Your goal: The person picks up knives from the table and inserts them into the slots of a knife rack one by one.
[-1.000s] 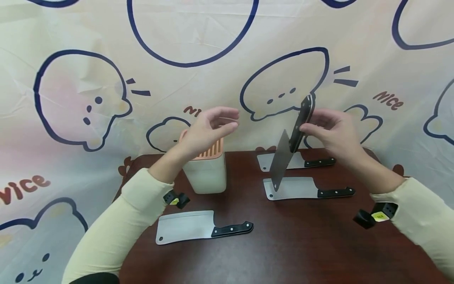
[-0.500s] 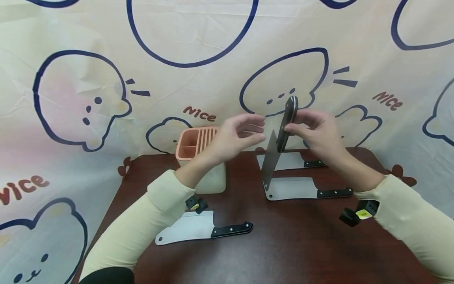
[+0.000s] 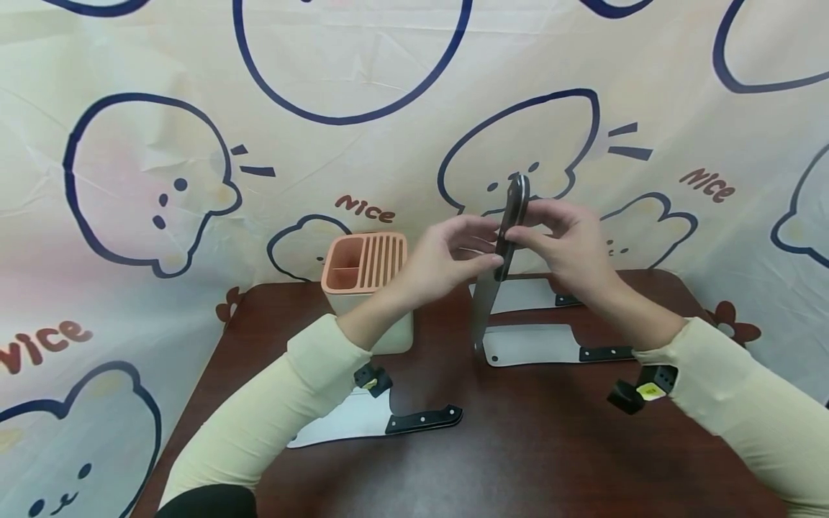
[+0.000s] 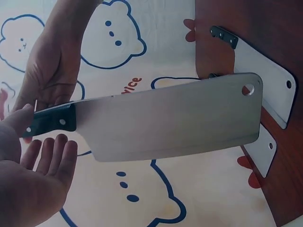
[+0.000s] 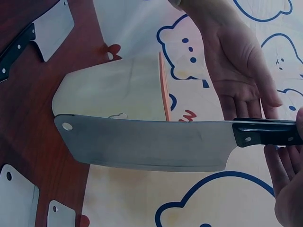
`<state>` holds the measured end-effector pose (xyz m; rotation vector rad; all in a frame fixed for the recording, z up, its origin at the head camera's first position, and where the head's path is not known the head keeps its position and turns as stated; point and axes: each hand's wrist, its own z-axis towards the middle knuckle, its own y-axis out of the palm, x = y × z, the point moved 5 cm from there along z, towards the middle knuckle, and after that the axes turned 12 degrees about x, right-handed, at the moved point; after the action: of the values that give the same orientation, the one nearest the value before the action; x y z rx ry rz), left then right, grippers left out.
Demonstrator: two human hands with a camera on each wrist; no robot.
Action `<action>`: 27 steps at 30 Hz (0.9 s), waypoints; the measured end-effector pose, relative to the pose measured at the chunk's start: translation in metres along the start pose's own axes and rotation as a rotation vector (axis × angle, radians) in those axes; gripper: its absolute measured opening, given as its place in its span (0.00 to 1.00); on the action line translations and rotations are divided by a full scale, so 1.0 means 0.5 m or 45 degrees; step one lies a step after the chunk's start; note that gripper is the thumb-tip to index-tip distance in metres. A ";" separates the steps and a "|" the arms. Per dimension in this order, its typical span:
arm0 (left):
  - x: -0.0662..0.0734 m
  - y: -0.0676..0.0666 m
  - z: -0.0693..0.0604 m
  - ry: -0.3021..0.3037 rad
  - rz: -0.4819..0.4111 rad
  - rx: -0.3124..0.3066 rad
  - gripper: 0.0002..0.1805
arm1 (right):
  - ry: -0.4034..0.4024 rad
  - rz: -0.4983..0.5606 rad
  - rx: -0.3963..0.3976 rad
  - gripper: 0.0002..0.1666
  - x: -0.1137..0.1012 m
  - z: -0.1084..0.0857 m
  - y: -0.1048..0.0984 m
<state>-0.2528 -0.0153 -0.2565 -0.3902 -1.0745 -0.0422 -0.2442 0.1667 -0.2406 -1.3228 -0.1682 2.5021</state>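
Observation:
My right hand [image 3: 576, 252] pinches the black handle of a raised cleaver [image 3: 487, 296], whose blade hangs down, edge-on in the head view. Beside the handle, my left hand [image 3: 445, 260] has its thumb and spread fingers around it; firm contact cannot be told. Both wrist views show the blade [image 4: 170, 120] [image 5: 151, 144] broadside. In the left wrist view the left fingers [image 4: 54, 158] lie under the handle, not wrapped round it. A cream knife holder [image 3: 393, 334] with a slotted orange top stands behind my left forearm.
Two cleavers [image 3: 534, 344] [image 3: 523, 295] lie flat at the right, one behind the other. Another cleaver [image 3: 424, 419] lies nearer the front left, partly under my left sleeve. A patterned cloth [image 3: 350, 165] rises behind the brown table [image 3: 518, 446].
The raised cleaver and my right hand have shifted left. My left hand has moved right, from over the holder to the cleaver's handle, uncovering the holder's orange top.

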 end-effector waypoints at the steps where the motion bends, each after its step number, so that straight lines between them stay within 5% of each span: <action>1: 0.000 0.001 0.000 0.003 -0.003 0.004 0.25 | -0.004 -0.001 -0.001 0.16 0.000 0.000 0.002; 18: -0.002 0.005 -0.009 0.091 -0.010 0.131 0.22 | 0.004 -0.042 -0.062 0.19 0.001 -0.003 0.018; 27: -0.008 -0.010 -0.007 0.055 0.001 0.160 0.22 | 0.052 -0.039 -0.087 0.24 0.026 -0.010 0.007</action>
<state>-0.2526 -0.0218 -0.2599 -0.2751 -1.0283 0.0174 -0.2476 0.1675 -0.2548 -1.3856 -0.2655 2.4622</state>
